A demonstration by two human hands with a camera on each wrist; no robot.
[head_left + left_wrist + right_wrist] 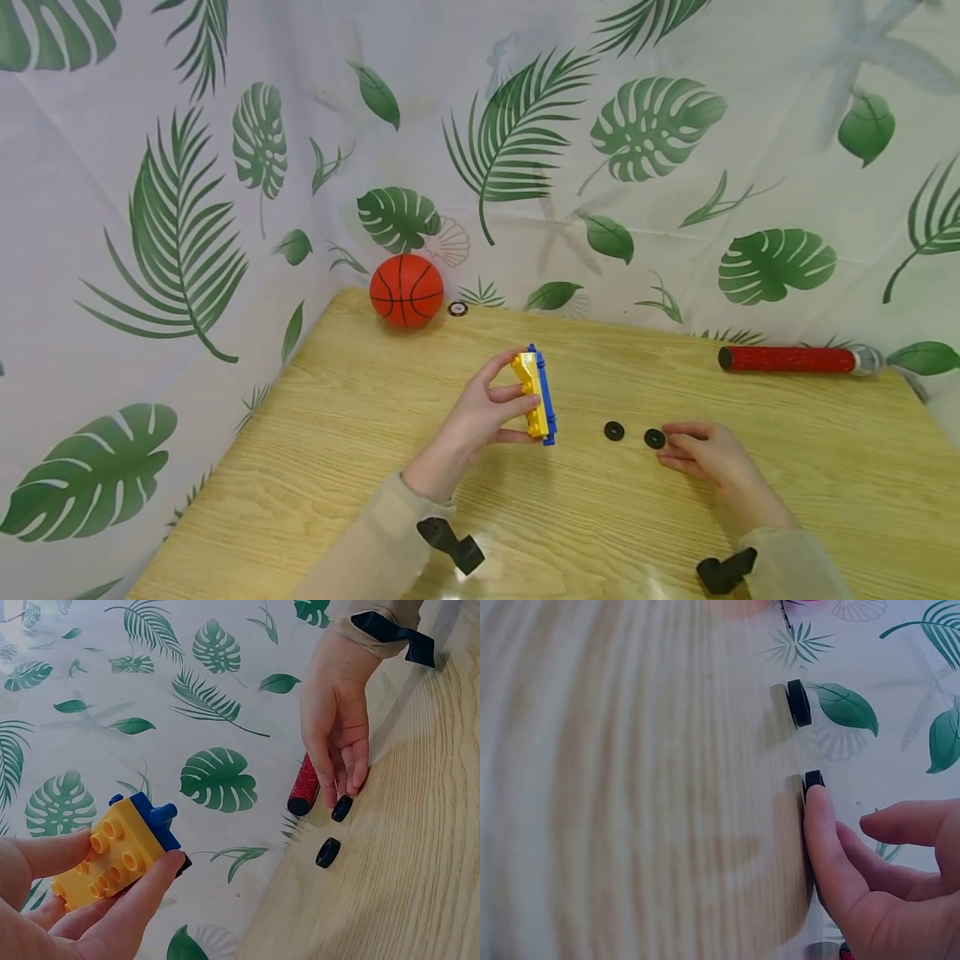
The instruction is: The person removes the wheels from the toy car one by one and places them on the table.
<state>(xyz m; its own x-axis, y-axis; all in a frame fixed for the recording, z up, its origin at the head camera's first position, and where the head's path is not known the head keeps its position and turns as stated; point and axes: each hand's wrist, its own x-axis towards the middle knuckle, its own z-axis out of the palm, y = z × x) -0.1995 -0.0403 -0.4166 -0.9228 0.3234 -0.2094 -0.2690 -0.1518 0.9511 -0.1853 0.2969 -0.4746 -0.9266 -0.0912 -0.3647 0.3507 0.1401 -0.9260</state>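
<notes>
My left hand [480, 412] grips a toy vehicle body of plastic bricks [533, 393], yellow with studs on one side and a blue base on the other. It is held up on its side above the table, thumb and fingers around the yellow part. On the table, my right hand [708, 452] reaches one black toy wheel [654, 438]; in the right wrist view a fingertip touches that wheel [814, 778], while the thumb stays apart from it. A second black wheel [614, 431] lies flat just to the left, untouched.
An orange basketball [407, 291] sits at the table's back left corner, beside a small black and white disc [457, 308]. A red cylinder with a silvery end [791, 359] lies along the back right edge. A leaf-patterned cloth [525, 250] hangs behind the wooden table [360, 400].
</notes>
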